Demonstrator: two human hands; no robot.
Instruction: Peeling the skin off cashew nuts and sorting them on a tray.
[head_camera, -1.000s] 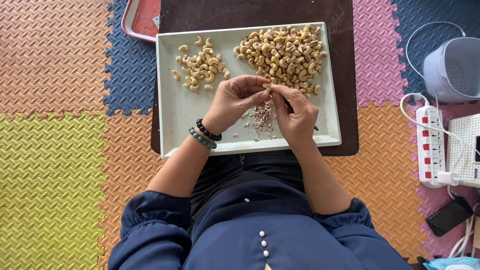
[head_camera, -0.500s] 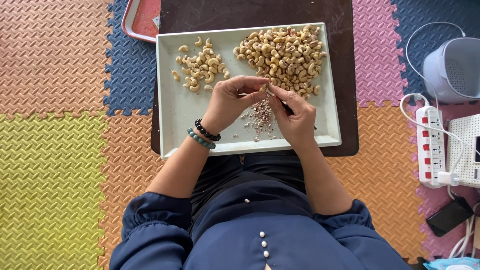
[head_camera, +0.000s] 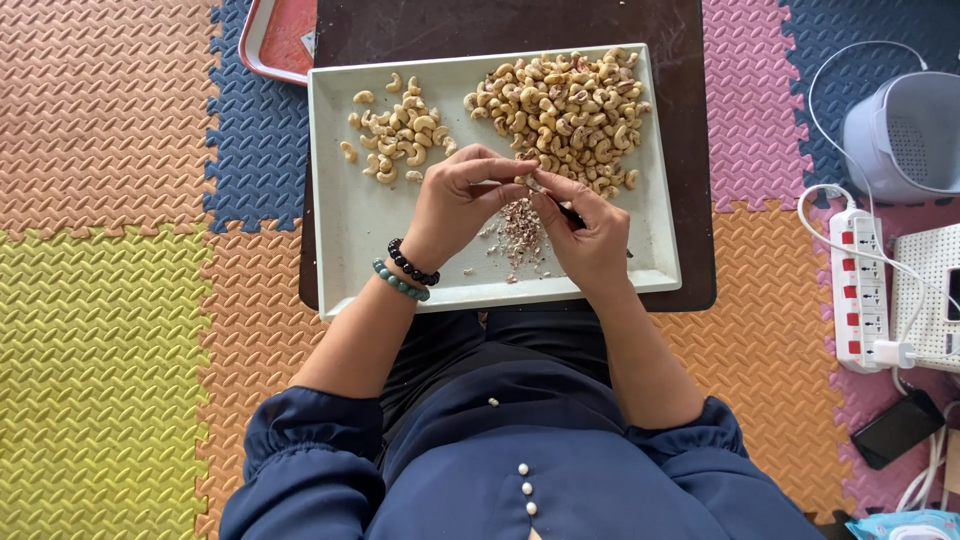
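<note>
My left hand (head_camera: 455, 200) pinches a single cashew (head_camera: 520, 181) over a pale rectangular tray (head_camera: 340, 200). My right hand (head_camera: 590, 235) grips a small dark-handled knife (head_camera: 560, 205) whose tip touches that cashew. Under both hands lies a small heap of reddish skin scraps (head_camera: 520, 232). A large pile of unpeeled cashews (head_camera: 560, 105) fills the tray's far right. A smaller pile of pale peeled cashews (head_camera: 400, 135) lies at the far left. Two bead bracelets (head_camera: 405, 272) circle my left wrist.
The tray rests on a dark low table (head_camera: 700, 150) above my lap. A red tray (head_camera: 280, 40) pokes out at the far left. On the coloured foam floor mats to the right are a white power strip (head_camera: 862, 290), a grey basket (head_camera: 900, 135) and a black phone (head_camera: 895, 432).
Both hands stay together over the scraps; the fingers shift slightly around the cashew and the knife tip edges along it. The piles are unchanged.
</note>
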